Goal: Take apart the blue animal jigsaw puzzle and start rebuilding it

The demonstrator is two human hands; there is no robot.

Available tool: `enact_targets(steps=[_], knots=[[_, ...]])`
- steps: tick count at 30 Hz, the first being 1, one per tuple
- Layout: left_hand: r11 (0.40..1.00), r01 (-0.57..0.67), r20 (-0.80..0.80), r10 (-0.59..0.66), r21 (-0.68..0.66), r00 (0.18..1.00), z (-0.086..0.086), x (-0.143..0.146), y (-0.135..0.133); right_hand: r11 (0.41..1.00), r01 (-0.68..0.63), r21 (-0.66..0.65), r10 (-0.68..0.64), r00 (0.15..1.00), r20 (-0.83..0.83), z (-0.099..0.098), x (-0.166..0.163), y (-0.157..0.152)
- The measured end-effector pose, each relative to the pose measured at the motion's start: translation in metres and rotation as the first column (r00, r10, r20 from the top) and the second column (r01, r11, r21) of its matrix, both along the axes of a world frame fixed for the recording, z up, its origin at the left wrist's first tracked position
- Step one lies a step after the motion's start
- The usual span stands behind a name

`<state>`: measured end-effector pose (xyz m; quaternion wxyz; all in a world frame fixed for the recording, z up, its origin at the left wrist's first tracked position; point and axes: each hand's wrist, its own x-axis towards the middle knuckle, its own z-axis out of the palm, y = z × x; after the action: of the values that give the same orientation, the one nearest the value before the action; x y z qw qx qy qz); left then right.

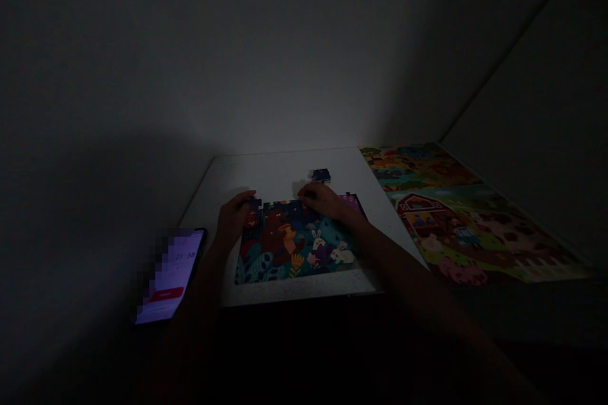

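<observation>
A colourful jigsaw puzzle point(285, 240) with a bear, a fox and white rabbits lies on a white board. My left hand point(234, 218) curls round its upper left corner, fingertips closed on the edge. A narrow notch shows beside that corner. At the top edge, my right hand point(325, 200) has thumb and index finger pinched together on what looks like a puzzle piece, mostly hidden by the fingers. Just beyond the right hand sits a small stack of dark puzzle pieces point(322, 174). The right hand and wrist cover part of the puzzle's upper right.
The white board point(285, 168) reaches back to a pale wall. To the right lie a farm picture point(475, 234) and an animal picture point(418, 164). A lit phone point(178, 272) with a timer stands at the left. The room is dim.
</observation>
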<state>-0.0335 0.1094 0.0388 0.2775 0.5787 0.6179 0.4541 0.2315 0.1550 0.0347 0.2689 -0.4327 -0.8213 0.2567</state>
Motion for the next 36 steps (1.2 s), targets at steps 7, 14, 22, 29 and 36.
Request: enact_targets(steps=[7, 14, 22, 29, 36], knots=[[1.000, -0.009, -0.062, 0.010, 0.018, 0.998, -0.002, 0.001, 0.006, 1.000, -0.012, -0.005, 0.012, 1.000, -0.009, -0.001, -0.001, 0.000], [0.996, -0.091, 0.079, 0.090, 0.018, 0.993, 0.000, -0.006, 0.009, 1.000, -0.021, -0.007, 0.021, 0.999, -0.035, -0.004, 0.000, 0.002], [0.999, -0.016, 0.176, 0.021, -0.028, 0.984, -0.002, -0.002, 0.007, 1.000, -0.008, 0.007, 0.008, 1.000, 0.000, 0.001, 0.000, 0.000], [1.000, -0.008, 0.188, 0.009, -0.005, 0.982, 0.005, 0.004, 0.005, 1.000, 0.005, 0.010, -0.005, 1.000, 0.015, 0.002, 0.000, -0.001], [0.999, -0.039, -0.005, 0.039, 0.034, 0.999, 0.013, 0.013, 0.000, 1.000, -0.011, 0.007, 0.011, 0.999, 0.030, 0.003, -0.001, 0.002]])
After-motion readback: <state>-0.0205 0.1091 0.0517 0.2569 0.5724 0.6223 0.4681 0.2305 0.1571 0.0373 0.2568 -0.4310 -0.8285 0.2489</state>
